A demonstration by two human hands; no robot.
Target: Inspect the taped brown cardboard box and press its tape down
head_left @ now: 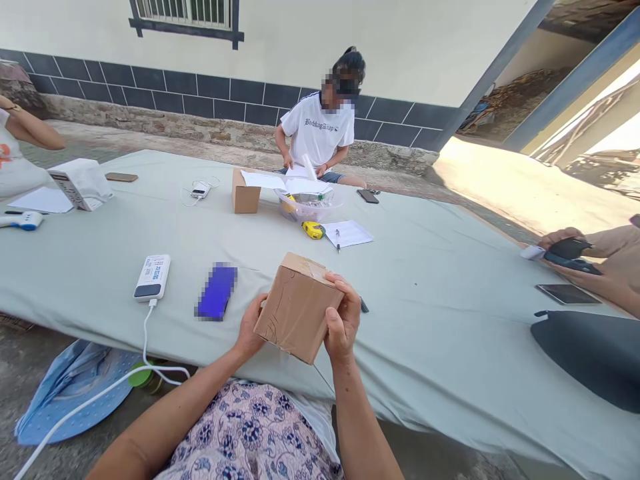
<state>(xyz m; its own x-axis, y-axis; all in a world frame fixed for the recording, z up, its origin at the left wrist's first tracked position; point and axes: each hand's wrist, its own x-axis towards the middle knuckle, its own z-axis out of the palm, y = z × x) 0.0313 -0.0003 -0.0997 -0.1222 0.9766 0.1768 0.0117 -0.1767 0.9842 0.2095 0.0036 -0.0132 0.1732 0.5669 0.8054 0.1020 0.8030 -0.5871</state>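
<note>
I hold a small taped cardboard box tilted above the near edge of the pale green sheet. My left hand supports its lower left side, fingers curled behind it. My right hand grips its right edge, thumb on the front face and fingers wrapped over the top corner. Just left of the box lies a blue phone, and a dark pen tip pokes out behind my right hand.
A white power bank with a cable lies at left. Farther off are a second cardboard box, a clear bowl, a yellow tape measure, and papers. A person in a white shirt sits opposite; another person's hand is at right.
</note>
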